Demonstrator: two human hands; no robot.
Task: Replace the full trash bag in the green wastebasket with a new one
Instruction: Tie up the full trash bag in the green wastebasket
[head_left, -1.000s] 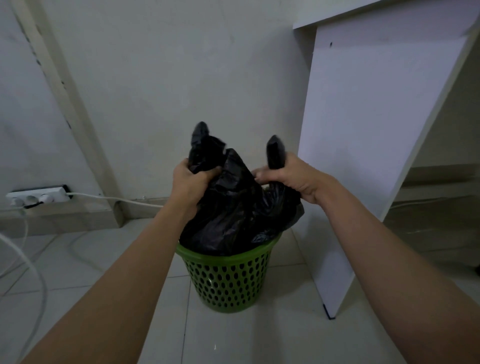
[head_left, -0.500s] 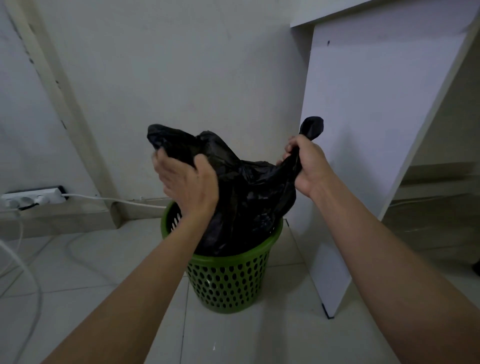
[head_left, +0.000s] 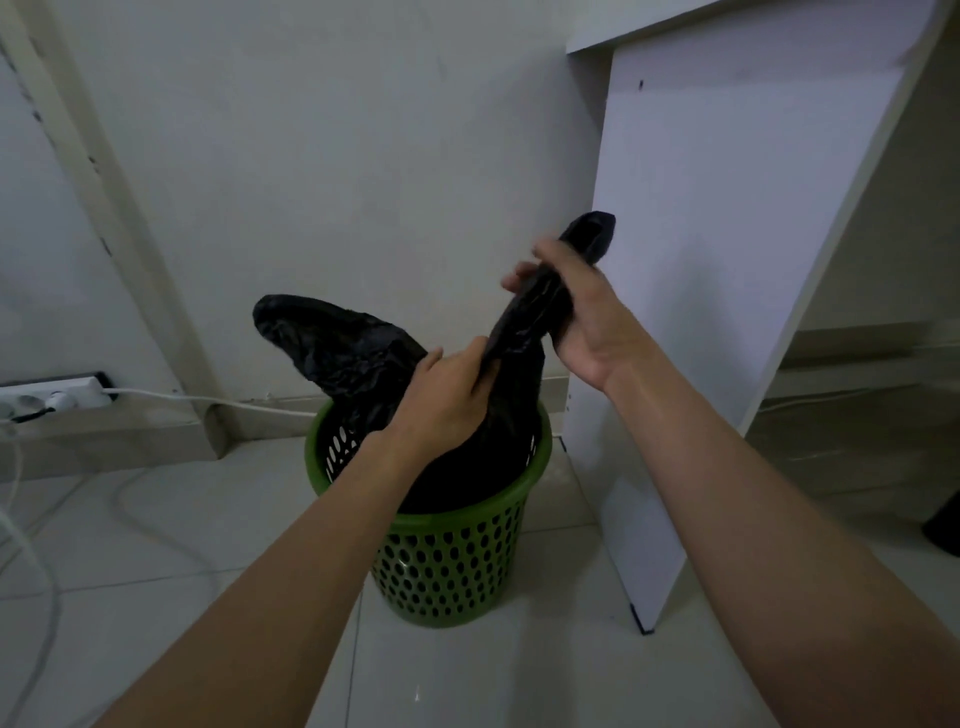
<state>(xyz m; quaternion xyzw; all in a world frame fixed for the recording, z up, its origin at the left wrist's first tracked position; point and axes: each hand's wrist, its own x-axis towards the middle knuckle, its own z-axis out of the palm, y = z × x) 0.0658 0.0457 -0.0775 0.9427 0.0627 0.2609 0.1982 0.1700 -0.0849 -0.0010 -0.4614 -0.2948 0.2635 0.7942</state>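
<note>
A white power strip (head_left: 54, 397) lies on a low ledge at the wall, white cables (head_left: 31, 561) trailing over the tiled floor (head_left: 519, 675). A white desk panel (head_left: 701, 312) stands on that floor.

Single head-worn wide-angle view, facing forward and down, seemingly from a stooped stance, green wastebasket (head_left: 447, 566) near and centred low on the tiled floor (head_left: 156, 545), wall (head_left: 337, 182) straight ahead, white bench side panel (head_left: 701, 312) along the right, lines bowed towards the frame edges.
</note>
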